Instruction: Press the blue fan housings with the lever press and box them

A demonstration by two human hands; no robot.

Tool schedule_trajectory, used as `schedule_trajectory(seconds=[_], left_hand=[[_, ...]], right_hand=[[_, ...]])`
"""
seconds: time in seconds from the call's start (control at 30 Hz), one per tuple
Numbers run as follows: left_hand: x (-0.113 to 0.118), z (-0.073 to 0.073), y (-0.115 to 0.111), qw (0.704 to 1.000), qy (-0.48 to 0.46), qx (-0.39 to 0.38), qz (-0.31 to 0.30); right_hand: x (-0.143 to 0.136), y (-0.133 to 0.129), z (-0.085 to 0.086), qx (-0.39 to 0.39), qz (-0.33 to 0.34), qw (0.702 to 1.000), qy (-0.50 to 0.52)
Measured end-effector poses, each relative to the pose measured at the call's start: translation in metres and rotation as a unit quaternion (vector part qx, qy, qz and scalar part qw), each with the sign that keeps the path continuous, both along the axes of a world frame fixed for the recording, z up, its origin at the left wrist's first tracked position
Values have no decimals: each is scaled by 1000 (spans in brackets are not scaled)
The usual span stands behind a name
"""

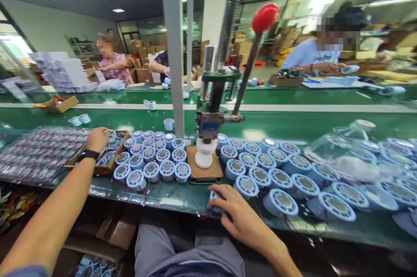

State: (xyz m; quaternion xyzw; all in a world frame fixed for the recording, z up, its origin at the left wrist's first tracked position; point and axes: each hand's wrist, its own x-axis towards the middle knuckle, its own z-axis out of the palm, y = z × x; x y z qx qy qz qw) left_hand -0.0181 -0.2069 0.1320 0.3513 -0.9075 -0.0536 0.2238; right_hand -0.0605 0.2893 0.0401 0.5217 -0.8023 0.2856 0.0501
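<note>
My left hand (97, 139) reaches over a shallow cardboard box (122, 149) of light blue plastic rings (107, 155), its fingers closed at a ring by the box's far edge. Close to the table's front edge, my right hand (239, 212) has its thumb and fingers around a light blue round housing (214, 198), partly hidden by the fingers. Between the hands stands a hand press (208, 125) with a red-knobbed lever (265, 17). White round pads (204, 159) sit under its ram, above a brown base plate (195, 172).
Several light blue housings with metal discs and thin wires stand left (151, 169) and right (259, 176) of the press. Plastic-wrapped parts (35, 151) lie far left. A clear plastic jug (339, 142) lies at right. A grey post (174, 51) rises behind. Co-workers sit across the green conveyor (130, 116).
</note>
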Motion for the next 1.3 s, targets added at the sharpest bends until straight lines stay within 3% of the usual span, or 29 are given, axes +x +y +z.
schedule_trajectory(seconds=[0.07, 0.13, 0.17, 0.2, 0.27, 0.37, 0.43, 0.57, 0.77, 0.97, 1.17, 1.3], left_hand=[[17, -1, 35, 998, 63, -30, -4], [39, -21, 93, 988, 136, -55, -44], [50, -38, 126, 967, 212, -49, -132], [59, -58, 160, 945, 222, -22, -240], [69, -100, 221, 905, 159, 35, -394], [64, -142, 270, 881, 95, 73, -458], [55, -151, 274, 886, 58, 94, -450], [46, -147, 268, 904, 47, 122, -407], [38, -146, 290, 950, 17, 63, -307], [44, -147, 282, 920, -2, 50, -388], [48, -151, 282, 944, 19, 37, -326], [50, -153, 276, 926, 20, 69, -371]], right_hand=[[-3, -10, -18, -49, -33, 998, -37], [-5, -17, -32, -123, -57, 989, -58], [-6, -20, -38, -162, -70, 982, -63], [-5, -23, -43, -198, -85, 974, -66], [-4, -28, -52, -245, -115, 960, -75], [0, -28, -59, -254, -144, 951, -99], [1, -26, -62, -245, -146, 953, -105], [0, -21, -63, -236, -130, 957, -105], [-2, -19, -62, -239, -130, 956, -112], [-2, -17, -62, -233, -127, 957, -120], [-3, -16, -64, -238, -121, 957, -115], [-1, -16, -63, -255, -127, 954, -96]])
